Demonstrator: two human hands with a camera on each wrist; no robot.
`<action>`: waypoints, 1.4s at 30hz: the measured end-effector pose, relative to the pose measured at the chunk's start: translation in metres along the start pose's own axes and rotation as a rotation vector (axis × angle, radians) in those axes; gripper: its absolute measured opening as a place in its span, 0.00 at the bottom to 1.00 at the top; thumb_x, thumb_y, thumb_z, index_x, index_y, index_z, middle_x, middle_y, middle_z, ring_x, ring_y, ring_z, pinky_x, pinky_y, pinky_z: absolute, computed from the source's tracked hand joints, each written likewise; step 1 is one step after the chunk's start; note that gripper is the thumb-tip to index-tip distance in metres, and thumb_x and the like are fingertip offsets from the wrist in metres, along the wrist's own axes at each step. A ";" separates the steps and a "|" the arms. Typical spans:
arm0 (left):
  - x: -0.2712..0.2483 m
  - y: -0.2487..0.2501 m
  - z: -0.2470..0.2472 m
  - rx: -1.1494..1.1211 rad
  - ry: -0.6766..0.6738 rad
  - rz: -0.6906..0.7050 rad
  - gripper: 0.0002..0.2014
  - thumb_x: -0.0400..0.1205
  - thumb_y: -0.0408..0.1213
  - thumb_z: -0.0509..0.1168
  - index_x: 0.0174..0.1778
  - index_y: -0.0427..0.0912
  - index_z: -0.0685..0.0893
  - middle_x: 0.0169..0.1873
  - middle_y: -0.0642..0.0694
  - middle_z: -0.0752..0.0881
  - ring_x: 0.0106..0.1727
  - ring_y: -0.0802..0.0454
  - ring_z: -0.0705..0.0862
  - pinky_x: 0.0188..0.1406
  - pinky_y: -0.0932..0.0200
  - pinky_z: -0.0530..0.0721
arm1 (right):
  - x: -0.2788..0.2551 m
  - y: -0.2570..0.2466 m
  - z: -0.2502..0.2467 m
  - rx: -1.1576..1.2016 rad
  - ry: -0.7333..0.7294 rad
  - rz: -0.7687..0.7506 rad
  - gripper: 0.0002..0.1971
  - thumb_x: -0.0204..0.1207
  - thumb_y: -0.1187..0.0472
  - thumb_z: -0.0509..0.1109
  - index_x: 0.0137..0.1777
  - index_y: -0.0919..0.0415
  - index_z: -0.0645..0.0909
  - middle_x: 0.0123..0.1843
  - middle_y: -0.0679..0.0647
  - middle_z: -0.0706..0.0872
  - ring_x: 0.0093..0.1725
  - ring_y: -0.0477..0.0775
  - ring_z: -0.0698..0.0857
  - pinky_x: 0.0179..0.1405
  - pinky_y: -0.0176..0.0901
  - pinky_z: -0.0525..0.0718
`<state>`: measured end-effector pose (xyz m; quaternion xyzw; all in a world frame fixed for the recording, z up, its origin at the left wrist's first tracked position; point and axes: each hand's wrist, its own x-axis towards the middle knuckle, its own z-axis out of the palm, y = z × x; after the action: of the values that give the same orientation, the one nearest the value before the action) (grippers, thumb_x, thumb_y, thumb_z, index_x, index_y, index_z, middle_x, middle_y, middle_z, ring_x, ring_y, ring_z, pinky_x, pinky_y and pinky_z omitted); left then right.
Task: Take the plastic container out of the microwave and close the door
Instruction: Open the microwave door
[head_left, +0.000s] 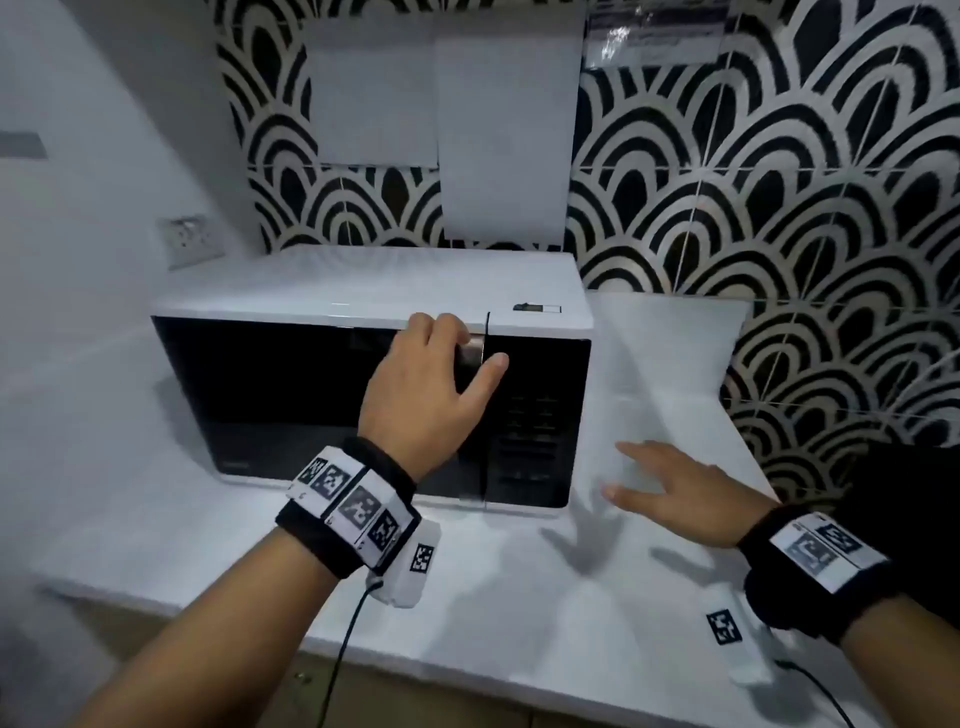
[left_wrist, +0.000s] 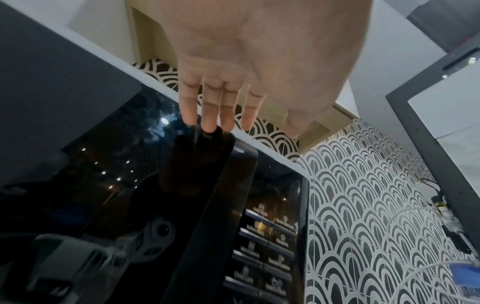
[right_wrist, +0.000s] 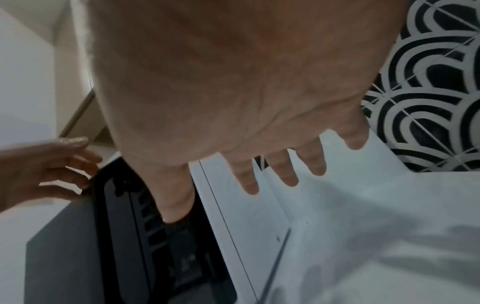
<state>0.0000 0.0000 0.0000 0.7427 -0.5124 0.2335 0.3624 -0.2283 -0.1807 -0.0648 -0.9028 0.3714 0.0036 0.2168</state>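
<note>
The white microwave (head_left: 363, 283) stands on the counter with its dark door (head_left: 270, 389) closed. My left hand (head_left: 467, 343) is at the top of the silver door handle (head_left: 471, 356). Its fingers (left_wrist: 207, 115) are straight and touch the door's upper edge, with the thumb spread toward the keypad (head_left: 530, 431). My right hand (head_left: 639, 467) hovers palm down, fingers spread, over the counter just right of the microwave and holds nothing. A faint translucent shape (head_left: 644, 415) lies beyond its fingers; I cannot tell whether that is the plastic container.
The white counter (head_left: 493, 597) runs to a front edge near me. A black-and-white patterned tile wall (head_left: 779, 208) is behind, with white boards leaning on it. A wall socket (head_left: 189, 241) sits left of the microwave. A dark object (head_left: 914, 493) is at the far right.
</note>
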 end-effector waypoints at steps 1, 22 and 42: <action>-0.003 0.001 0.003 -0.039 -0.010 -0.052 0.20 0.84 0.62 0.61 0.56 0.47 0.77 0.52 0.51 0.78 0.52 0.50 0.80 0.47 0.52 0.81 | -0.004 0.002 0.006 -0.031 -0.034 0.017 0.49 0.65 0.17 0.52 0.85 0.38 0.53 0.89 0.48 0.51 0.87 0.49 0.51 0.83 0.64 0.49; -0.006 0.023 0.044 -0.887 -0.098 -0.854 0.37 0.79 0.75 0.55 0.29 0.39 0.77 0.20 0.45 0.77 0.22 0.46 0.77 0.30 0.55 0.81 | -0.066 0.050 0.117 -0.261 -0.023 0.047 0.49 0.65 0.15 0.39 0.85 0.35 0.37 0.87 0.45 0.32 0.86 0.54 0.34 0.82 0.67 0.35; 0.001 0.026 0.053 -0.718 -0.009 -0.875 0.41 0.67 0.83 0.49 0.31 0.43 0.78 0.27 0.45 0.81 0.29 0.43 0.81 0.39 0.46 0.86 | -0.070 0.052 0.126 -0.224 0.076 0.031 0.47 0.65 0.16 0.38 0.84 0.32 0.39 0.88 0.43 0.35 0.87 0.52 0.37 0.83 0.63 0.36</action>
<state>-0.0256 -0.0475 -0.0247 0.7172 -0.2053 -0.1305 0.6531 -0.2948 -0.1167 -0.1878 -0.9150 0.3904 0.0140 0.1004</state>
